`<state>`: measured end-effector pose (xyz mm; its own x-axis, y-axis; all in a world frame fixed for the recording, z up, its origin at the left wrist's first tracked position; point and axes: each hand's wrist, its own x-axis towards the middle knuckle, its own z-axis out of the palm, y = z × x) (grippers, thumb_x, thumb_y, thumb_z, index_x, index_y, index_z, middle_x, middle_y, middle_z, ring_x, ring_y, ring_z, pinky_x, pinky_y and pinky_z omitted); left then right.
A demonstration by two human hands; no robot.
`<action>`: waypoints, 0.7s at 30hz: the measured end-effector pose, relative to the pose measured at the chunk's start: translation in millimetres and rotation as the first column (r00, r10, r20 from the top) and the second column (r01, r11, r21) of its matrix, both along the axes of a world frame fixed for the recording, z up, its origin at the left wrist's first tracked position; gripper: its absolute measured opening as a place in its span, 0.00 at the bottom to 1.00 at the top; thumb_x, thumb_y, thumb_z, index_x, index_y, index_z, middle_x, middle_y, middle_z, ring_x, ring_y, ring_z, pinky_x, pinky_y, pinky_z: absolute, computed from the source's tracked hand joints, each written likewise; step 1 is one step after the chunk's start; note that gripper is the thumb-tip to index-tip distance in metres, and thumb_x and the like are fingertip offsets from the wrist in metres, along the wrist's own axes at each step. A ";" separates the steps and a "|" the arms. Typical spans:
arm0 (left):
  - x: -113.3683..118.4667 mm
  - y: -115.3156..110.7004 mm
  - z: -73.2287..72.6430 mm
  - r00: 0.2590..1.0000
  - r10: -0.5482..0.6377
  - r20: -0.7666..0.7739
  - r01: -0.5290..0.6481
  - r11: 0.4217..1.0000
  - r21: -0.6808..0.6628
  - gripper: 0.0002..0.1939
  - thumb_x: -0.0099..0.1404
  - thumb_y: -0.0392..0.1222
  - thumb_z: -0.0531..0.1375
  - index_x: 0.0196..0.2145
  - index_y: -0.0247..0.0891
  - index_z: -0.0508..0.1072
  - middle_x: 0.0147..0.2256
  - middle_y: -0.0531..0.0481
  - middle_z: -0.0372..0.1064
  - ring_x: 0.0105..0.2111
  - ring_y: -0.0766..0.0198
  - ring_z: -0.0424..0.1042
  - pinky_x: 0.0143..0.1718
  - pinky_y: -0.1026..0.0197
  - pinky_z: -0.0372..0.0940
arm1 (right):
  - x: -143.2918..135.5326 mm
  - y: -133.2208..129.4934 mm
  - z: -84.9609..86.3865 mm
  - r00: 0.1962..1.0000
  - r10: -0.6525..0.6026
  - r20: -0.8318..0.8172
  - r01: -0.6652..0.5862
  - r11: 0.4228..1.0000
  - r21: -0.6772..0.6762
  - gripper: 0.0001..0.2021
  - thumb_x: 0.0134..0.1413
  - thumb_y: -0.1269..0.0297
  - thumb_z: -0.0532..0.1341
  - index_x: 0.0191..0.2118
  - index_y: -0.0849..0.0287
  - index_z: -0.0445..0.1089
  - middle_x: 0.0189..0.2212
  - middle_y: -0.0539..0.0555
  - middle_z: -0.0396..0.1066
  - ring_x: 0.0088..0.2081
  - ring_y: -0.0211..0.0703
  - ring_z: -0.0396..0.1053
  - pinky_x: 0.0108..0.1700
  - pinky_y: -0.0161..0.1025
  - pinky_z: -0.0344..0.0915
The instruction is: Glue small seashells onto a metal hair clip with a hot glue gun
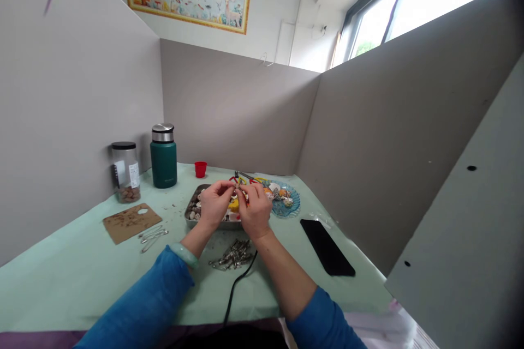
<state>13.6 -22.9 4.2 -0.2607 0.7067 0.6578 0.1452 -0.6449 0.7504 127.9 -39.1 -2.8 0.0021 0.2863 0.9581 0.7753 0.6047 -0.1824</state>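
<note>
My left hand (215, 202) and my right hand (256, 210) meet above a metal tray (194, 222). Both pinch at something small between the fingertips, too small to make out. Pale and dark pebble-like pieces and a yellow item (233, 205) lie in the tray, partly hidden by the hands. Just behind the hands are pliers (257, 179) with red and yellow handles. A pile of small silvery metal pieces (232, 255) lies on the table between my forearms, and a black cord (233, 286) runs beside it toward me.
A blue plate (295, 204) with colourful small items is at right, near a black phone (327, 248). At left stand a green flask (164, 159), a jar (126, 174), cardboard (131, 223) and large safety pins (153, 238). A red cup (200, 169) stands behind. Partitions enclose the table.
</note>
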 end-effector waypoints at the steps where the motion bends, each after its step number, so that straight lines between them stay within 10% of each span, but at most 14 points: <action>1: -0.2 0.3 -0.2 1.000 0.002 -0.003 -0.002 1.000 0.000 0.06 0.53 0.41 0.60 0.28 0.36 0.74 0.27 0.50 0.73 0.28 0.63 0.71 0.34 0.62 0.66 | 0.1 0.2 -0.1 1.000 0.000 0.001 0.000 1.000 0.002 0.09 0.59 0.63 0.55 0.38 0.59 0.71 0.34 0.56 0.68 0.36 0.40 0.67 0.39 0.36 0.62; 21: 0.8 0.6 1.0 0.999 -0.024 0.049 0.026 0.998 -0.051 0.06 0.52 0.41 0.60 0.28 0.36 0.73 0.26 0.50 0.73 0.27 0.64 0.71 0.33 0.62 0.67 | 1.4 0.9 -0.8 1.000 0.015 -0.011 -0.015 1.000 0.013 0.09 0.59 0.63 0.56 0.41 0.60 0.70 0.36 0.57 0.69 0.38 0.41 0.67 0.41 0.37 0.62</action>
<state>14.3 -22.4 5.2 -0.2729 0.7462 0.6072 0.0927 -0.6078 0.7886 129.4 -38.1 -3.6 0.0084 0.2743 0.9616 0.7640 0.6187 -0.1831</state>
